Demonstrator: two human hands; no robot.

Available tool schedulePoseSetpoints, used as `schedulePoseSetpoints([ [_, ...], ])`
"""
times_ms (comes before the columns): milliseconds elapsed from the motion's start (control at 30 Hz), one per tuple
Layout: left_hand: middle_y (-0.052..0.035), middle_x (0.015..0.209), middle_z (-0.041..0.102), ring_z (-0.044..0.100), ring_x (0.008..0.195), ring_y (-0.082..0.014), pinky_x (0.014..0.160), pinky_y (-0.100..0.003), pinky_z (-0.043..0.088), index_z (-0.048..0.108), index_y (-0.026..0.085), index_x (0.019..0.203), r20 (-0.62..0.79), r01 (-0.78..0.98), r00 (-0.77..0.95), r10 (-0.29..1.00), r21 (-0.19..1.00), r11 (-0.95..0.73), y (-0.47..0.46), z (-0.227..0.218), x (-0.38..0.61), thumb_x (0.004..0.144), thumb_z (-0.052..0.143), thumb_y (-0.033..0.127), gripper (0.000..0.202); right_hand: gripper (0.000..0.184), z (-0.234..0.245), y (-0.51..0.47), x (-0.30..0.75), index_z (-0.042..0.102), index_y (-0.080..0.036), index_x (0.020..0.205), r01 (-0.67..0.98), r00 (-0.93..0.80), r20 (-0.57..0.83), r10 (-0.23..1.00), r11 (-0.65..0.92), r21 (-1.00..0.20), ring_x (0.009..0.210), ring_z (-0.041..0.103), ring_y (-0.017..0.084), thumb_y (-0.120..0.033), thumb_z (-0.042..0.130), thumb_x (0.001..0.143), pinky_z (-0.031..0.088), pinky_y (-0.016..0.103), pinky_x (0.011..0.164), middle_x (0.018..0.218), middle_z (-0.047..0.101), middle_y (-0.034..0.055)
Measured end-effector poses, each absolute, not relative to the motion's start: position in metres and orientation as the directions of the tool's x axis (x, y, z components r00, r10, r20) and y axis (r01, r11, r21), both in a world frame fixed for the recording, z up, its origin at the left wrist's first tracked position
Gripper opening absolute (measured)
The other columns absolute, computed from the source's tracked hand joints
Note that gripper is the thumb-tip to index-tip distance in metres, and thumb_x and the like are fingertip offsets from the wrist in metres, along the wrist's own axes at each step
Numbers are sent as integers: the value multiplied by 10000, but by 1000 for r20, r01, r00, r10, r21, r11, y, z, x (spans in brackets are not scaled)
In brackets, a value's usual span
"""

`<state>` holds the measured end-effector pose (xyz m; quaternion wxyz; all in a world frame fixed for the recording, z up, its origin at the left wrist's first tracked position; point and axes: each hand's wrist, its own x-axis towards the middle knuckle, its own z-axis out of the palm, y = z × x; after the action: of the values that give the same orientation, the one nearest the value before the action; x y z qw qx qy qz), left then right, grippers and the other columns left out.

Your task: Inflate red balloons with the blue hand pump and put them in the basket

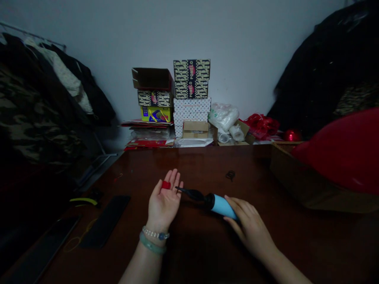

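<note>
My left hand (pixel 164 203) is turned palm up with its fingers stretched out. A small, limp red piece that looks like a deflated balloon (pixel 166 185) is held in it, lying across the fingers beside the thumb. My right hand (pixel 250 223) is wrapped round the light blue barrel of a hand balloon pump (pixel 223 206). The pump's black tapered nozzle points left, its tip close to the fingers of my left hand and apart from the red piece. A beaded bracelet and a pale green bangle circle my left wrist.
A big inflated red balloon (pixel 346 152) sits in a cardboard box (pixel 319 193) at right. Black loops (pixel 230 175) lie on the brown table (pixel 201 165). Dark flat slabs (pixel 106 221) and a yellow-handled tool (pixel 83 201) are at left. Stacked boxes (pixel 192 79) stand beyond the table.
</note>
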<state>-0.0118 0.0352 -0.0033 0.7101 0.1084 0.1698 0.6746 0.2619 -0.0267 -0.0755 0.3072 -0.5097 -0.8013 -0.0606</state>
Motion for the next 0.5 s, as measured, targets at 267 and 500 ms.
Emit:
schedulePoseSetpoints([
  [267,-116,1378,530,468,1283,-229,1041,-409,400,533,154,1307,-129,-917,50,990,386,97,29,-9,-10,936,411,215,396,535,-78,-35,247,376,-217,1427,828,-290,562,775,497,-258,1087,576,264,-360,525,933,491,424,899,1219,596,122],
  [500,-134,1383,520,456,1292,-243,1010,-388,424,546,142,1297,-160,-894,145,976,403,199,18,-8,12,944,414,286,404,528,-74,-39,253,393,-208,1417,834,-289,568,771,494,-246,1071,577,265,-335,543,927,492,419,883,1209,594,128],
])
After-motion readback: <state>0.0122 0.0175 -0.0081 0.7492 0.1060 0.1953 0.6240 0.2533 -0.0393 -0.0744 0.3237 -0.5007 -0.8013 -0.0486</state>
